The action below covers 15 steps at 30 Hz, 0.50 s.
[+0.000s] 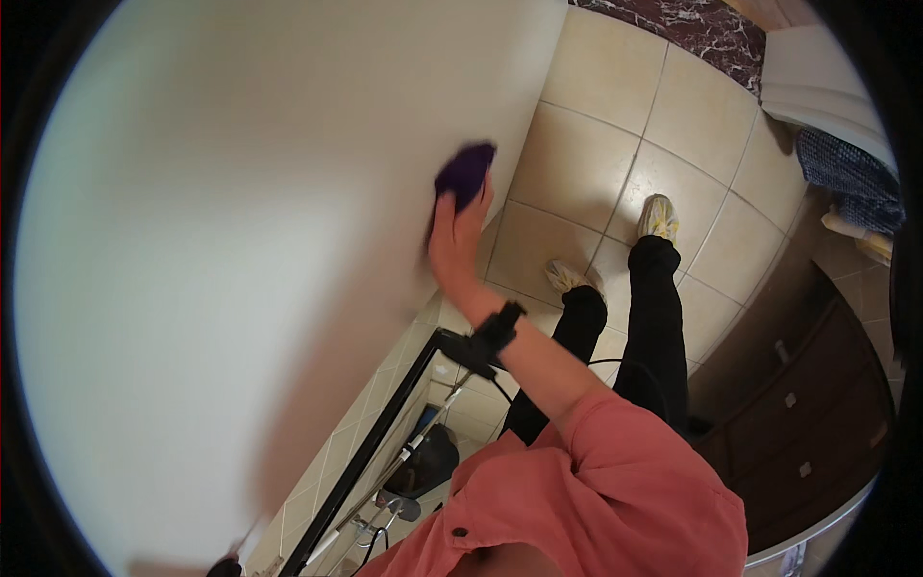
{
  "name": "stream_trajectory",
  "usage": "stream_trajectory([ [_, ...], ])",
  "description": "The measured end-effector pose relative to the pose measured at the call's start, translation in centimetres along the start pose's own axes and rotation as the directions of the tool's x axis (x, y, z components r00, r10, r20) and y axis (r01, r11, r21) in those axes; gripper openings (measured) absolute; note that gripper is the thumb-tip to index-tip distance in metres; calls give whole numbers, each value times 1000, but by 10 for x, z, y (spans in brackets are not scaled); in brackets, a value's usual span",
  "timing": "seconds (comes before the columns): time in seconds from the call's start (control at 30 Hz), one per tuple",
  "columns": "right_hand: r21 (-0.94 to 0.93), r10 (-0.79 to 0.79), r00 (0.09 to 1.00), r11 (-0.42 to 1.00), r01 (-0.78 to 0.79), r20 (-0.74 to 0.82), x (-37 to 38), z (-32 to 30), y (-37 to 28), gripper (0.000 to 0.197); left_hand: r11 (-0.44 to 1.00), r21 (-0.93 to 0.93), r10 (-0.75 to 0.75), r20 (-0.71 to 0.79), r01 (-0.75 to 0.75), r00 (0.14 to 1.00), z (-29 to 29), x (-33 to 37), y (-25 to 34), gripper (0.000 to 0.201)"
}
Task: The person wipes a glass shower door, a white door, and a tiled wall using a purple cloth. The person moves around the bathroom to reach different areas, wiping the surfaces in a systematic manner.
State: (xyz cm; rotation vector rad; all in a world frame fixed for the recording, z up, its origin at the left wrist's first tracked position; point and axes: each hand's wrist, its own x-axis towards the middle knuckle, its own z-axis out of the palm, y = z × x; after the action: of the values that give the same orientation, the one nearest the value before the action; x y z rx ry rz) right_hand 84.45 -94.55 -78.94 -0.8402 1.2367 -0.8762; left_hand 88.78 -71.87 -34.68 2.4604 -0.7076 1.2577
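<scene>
My right hand (456, 236) is raised against a large white wall surface (240, 221) on my left. It presses a bunched purple cloth (465, 173) flat to the wall near the wall's right edge. A black strap with a small device (490, 337) sits on that wrist, and a coral sleeve (596, 452) covers the upper arm. My left hand is out of the picture. My legs in black trousers (654, 327) and light shoes (659, 217) stand on the floor beyond the hand.
Beige floor tiles (586, 163) spread to the right. A dark wooden cabinet with drawers (817, 423) stands at the right, with folded white and blue cloths (846, 163) above it. A black frame (385, 423) and metal shower fittings (394, 481) lie below the wall.
</scene>
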Motion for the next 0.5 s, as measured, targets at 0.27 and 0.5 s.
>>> stream_trajectory([
  [0.27, 66, 70, 986, 996, -61, -149, 206, -13, 110, 67, 997, 48, 49, 70, -52, 996, 35, -10, -10, 59],
  [0.5, 252, 579, 798, 757, -603, 170, 120, -49, 302, 68, 994, 71, 74, 103, -82, 992, 58, -23, -16, 60],
])
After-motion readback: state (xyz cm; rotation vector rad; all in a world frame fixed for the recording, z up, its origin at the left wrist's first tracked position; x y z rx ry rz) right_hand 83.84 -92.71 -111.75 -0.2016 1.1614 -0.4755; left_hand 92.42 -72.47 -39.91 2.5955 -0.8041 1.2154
